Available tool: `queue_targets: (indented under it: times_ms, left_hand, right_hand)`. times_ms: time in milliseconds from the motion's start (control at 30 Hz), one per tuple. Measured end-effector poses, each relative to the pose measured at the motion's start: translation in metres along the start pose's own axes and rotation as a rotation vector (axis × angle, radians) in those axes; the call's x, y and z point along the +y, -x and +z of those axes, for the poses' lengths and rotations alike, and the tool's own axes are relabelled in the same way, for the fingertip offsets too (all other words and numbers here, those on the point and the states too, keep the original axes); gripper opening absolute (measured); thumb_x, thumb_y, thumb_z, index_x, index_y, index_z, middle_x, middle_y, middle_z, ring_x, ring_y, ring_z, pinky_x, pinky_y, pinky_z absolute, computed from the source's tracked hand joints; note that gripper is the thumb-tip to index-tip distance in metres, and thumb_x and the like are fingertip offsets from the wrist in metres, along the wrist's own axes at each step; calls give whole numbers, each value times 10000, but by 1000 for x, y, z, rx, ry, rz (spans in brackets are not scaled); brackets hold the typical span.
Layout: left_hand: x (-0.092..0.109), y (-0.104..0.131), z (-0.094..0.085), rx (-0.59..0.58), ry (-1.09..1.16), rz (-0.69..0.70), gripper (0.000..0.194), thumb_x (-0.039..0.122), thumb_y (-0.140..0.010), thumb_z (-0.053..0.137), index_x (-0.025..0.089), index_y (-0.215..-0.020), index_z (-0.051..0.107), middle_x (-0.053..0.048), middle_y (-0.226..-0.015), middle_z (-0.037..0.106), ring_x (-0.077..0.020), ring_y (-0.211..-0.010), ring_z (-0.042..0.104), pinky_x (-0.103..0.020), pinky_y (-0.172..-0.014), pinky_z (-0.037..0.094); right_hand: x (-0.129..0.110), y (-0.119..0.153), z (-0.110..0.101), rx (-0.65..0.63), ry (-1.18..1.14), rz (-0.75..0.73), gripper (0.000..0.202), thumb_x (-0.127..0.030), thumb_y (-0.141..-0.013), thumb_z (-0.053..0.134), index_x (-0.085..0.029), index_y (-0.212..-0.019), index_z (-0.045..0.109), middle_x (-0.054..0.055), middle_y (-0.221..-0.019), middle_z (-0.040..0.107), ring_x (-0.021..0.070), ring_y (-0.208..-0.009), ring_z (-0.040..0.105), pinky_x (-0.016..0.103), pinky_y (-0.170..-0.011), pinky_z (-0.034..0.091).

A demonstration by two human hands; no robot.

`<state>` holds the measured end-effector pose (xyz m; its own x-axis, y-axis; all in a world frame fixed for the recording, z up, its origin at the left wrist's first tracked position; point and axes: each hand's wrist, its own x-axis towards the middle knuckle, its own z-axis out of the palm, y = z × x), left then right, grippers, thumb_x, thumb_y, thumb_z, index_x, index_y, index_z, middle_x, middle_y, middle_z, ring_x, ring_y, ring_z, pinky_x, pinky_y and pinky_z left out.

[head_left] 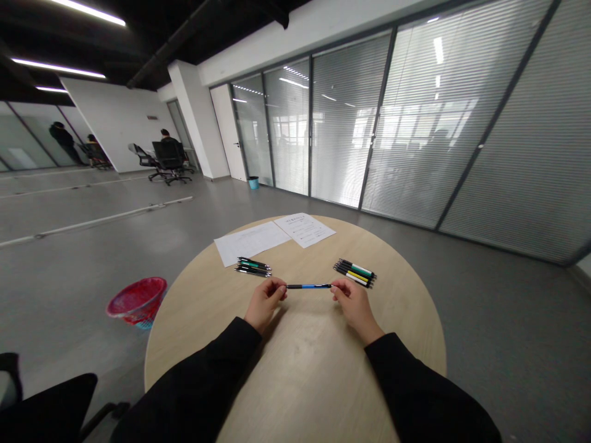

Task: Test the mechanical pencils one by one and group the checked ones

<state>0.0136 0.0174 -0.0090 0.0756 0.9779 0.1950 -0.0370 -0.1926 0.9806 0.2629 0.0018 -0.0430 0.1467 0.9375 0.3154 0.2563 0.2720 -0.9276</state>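
A blue pen [307, 286] with black ends lies level between my two hands, above the near half of the round table. My left hand [268, 300] pinches its left end, and my right hand [353, 303] pinches the right end. Beyond my left hand is a group of several pens [253, 266], dark with green and white parts. A second group of several pens [354, 273], with green, yellow and white barrels, rests just beyond my right hand. Whether the blue pen touches the tabletop, I cannot tell.
Two printed sheets, one on the left [252, 241] and one on the right [305, 230], lie at the far edge of the wooden table [295, 375]. On the floor to the left stands a red basket [138, 299]. A black chair [50, 406] is at the lower left.
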Motion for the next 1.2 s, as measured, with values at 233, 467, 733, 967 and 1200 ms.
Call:
queue_targets:
  times_ms: [233, 467, 733, 967, 1200]
  left_hand:
    - [0, 0, 1, 4, 4, 5, 222, 330, -731, 741, 151, -790, 623, 18, -638, 595, -118, -605, 550, -247, -610, 438]
    - [0, 0, 0, -9, 14, 4, 231, 335, -734, 747, 148, -798, 627, 17, -635, 600, -116, -605, 548, -242, -606, 438]
    - [2, 1, 0, -12, 8, 6, 241, 349, -731, 752, 149, -789, 631, 17, -633, 600, -118, -602, 558, -246, -611, 448]
    - [3, 1, 0, -8, 5, 9, 230, 341, -740, 745, 148, -787, 628, 17, -634, 601, -117, -603, 557, -242, -608, 446]
    - [3, 1, 0, -12, 7, 4, 239, 342, -733, 752, 148, -785, 624, 17, -633, 599, -118, -606, 557, -242, -607, 448]
  right_hand:
    - [-3, 0, -1, -4, -4, -10, 206, -359, -832, 608, -170, -875, 678, 45, -737, 678, 184, -628, 620, 289, -609, 488]
    - [-2, 0, -1, -2, -7, -8, 226, -378, -831, 615, -167, -883, 680, 43, -744, 680, 183, -634, 621, 287, -606, 489]
    - [-4, 1, -1, -7, -11, -2, 241, -402, -834, 618, -172, -869, 681, 38, -730, 679, 179, -624, 620, 284, -604, 490]
    - [-4, 1, -1, -9, -20, 3, 253, -412, -831, 617, -171, -871, 681, 36, -731, 675, 177, -627, 616, 284, -611, 492]
    - [-5, 1, -1, -4, -25, 3, 250, -407, -825, 625, -166, -862, 679, 28, -699, 664, 174, -612, 611, 282, -598, 489]
